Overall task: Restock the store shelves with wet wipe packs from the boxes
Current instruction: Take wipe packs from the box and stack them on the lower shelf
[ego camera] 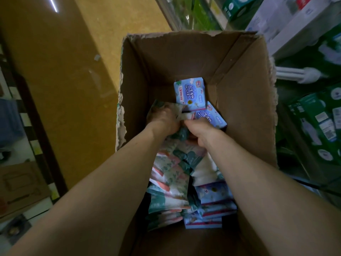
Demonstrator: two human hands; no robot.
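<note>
Both my arms reach down into a tall open cardboard box [184,58] with torn upper edges. Inside lie several wet wipe packs: green-and-white ones [169,182] stacked at the near left, blue ones [212,200] at the near right. Two more blue packs [190,93] lie at the far end. My left hand [164,119] grips a green-and-white pack [158,106] from above. My right hand [201,132] is curled around packs beside it, next to a blue pack [212,115]. Its fingers are hidden underneath.
Store shelves [304,34] stand to the right with green boxes [317,122] and white packaged goods. A yellow-brown floor [73,71] runs along the left of the box. Flat cardboard [20,185] lies at the far left.
</note>
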